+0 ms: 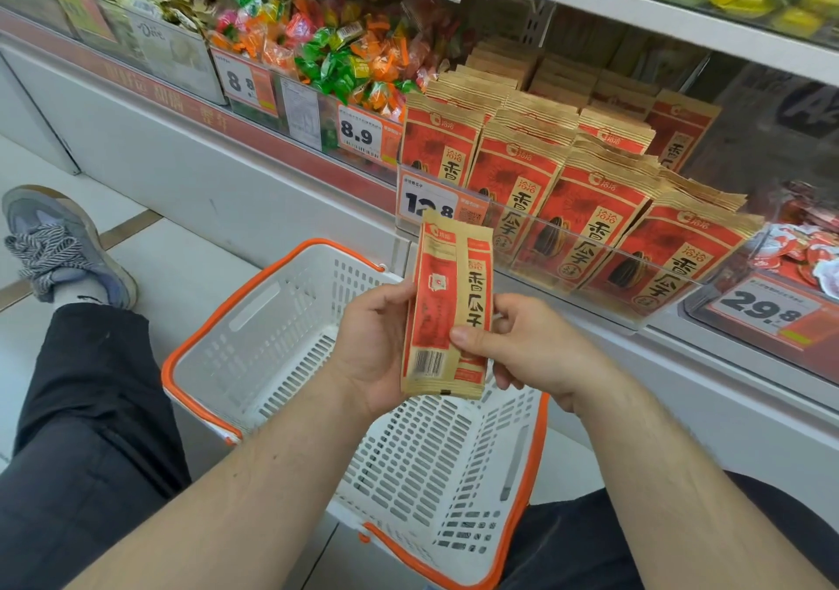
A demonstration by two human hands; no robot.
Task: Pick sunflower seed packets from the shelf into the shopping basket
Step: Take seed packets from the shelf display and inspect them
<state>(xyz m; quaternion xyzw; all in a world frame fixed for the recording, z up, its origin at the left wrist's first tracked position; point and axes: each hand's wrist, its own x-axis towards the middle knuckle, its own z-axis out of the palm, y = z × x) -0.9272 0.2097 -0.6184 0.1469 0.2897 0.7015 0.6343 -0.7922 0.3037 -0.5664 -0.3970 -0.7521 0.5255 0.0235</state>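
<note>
Centrally, a sunflower seed packet [447, 303] is held upright above the shopping basket [290, 339], apart from the basket and with its back side and barcode turned toward the camera. It is gripped from both sides: the left hand [372, 353] is curled around its left edge, with the palm behind the lower part, while the right hand [522, 344] pinches its right edge, the thumb laid across the front and the fingers tucked behind. The white basket with orange rim is set on the floor just below the hands, between the person's legs, and no packets are seen inside it. To the far right, rows of matching packets [585, 208] are stacked upright on the shelf [681, 26] behind a clear plastic guard, with price tags [424, 201] fixed below. Wrapped candies [336, 44] are piled in a bin at the far left of the packets. A grey sneaker [63, 244] is seen on the tiled floor at left.
</note>
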